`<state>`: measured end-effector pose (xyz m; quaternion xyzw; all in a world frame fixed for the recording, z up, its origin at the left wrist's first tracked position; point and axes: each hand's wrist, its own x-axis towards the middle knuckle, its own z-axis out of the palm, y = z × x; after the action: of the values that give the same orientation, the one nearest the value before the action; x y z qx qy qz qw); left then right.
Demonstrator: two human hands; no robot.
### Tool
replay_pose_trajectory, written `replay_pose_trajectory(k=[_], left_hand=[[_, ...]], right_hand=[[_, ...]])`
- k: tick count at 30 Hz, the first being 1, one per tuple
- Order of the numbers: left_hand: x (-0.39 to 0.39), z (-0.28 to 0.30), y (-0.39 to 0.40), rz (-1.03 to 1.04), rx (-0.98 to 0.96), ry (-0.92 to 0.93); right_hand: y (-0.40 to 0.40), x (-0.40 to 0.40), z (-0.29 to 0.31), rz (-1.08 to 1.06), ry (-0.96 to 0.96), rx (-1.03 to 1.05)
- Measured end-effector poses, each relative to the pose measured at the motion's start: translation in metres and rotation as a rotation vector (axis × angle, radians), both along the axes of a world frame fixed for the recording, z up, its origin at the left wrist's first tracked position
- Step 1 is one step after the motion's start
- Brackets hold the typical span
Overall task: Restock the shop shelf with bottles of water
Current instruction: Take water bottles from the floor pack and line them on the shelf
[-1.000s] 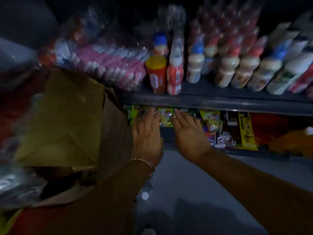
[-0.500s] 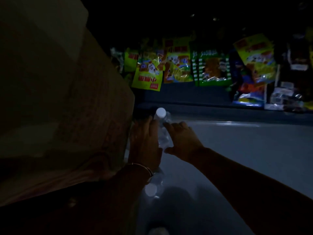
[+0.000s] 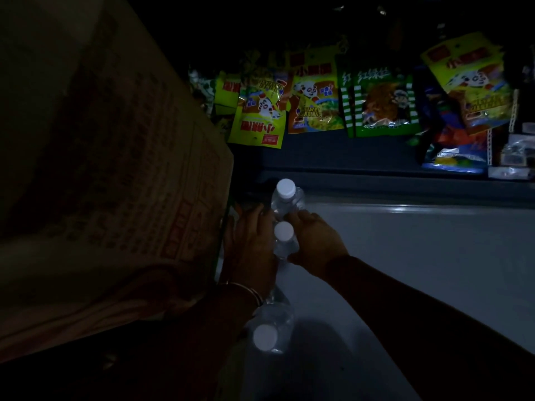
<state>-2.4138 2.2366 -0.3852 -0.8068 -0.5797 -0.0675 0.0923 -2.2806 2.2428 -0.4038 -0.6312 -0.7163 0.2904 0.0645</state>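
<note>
Dim scene. The left hand (image 3: 252, 250) and right hand (image 3: 317, 244) flank a white-capped water bottle (image 3: 285, 241) standing on the grey floor (image 3: 419, 256), fingers curled against its sides. A second bottle (image 3: 286, 195) stands at its 12 o'clock, a third (image 3: 270, 334) at 6 o'clock (partly behind the left wrist). A cardboard box (image 3: 115, 169) sits at 9 o'clock; snack packets (image 3: 318, 102) hang on the shelf beyond.

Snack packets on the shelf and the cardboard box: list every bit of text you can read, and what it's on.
"WEIWEI XIANXIAN" (roughly; small print): orange panda snack packet.
"红绿丝": green striped snack packet.
Red-banded Chinese characters, upside down, not legible: yellow-green panda packet.
Red print, too dim and blurred to read: cardboard box.
No label visible: water bottles.
</note>
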Motion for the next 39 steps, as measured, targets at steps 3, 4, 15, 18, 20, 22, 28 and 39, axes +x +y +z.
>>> replay_pose_trajectory(k=[3,4,15,18,20,22,28,39], left_hand=[[0.001,0.006,-0.001,0.013,-0.024,0.018],[0.001,0.010,-0.002,0.011,-0.043,0.020],[0.044,0.156,-0.004,-0.048,-0.250,-0.198],[0.056,0.234,-0.006,-0.065,-0.336,-0.223],[0.061,0.294,-0.006,-0.097,-0.361,-0.193],[0.064,0.359,-0.007,-0.149,-0.334,-0.200],[0.064,0.554,-0.005,-0.275,-0.425,-0.535],[0.045,0.892,0.002,-0.435,-0.307,-0.798]], right_hand=[[-0.001,0.003,0.005,-0.054,0.042,-0.010],[-0.002,0.005,0.010,-0.059,0.045,-0.008],[-0.015,0.059,0.193,-0.024,0.127,0.049],[-0.018,0.076,0.270,-0.007,0.172,0.105],[-0.019,0.087,0.324,0.023,0.199,0.148],[-0.022,0.096,0.383,0.023,0.217,0.187],[-0.027,0.113,0.576,0.072,0.282,0.313],[-0.024,0.099,0.930,0.003,0.384,0.682]])
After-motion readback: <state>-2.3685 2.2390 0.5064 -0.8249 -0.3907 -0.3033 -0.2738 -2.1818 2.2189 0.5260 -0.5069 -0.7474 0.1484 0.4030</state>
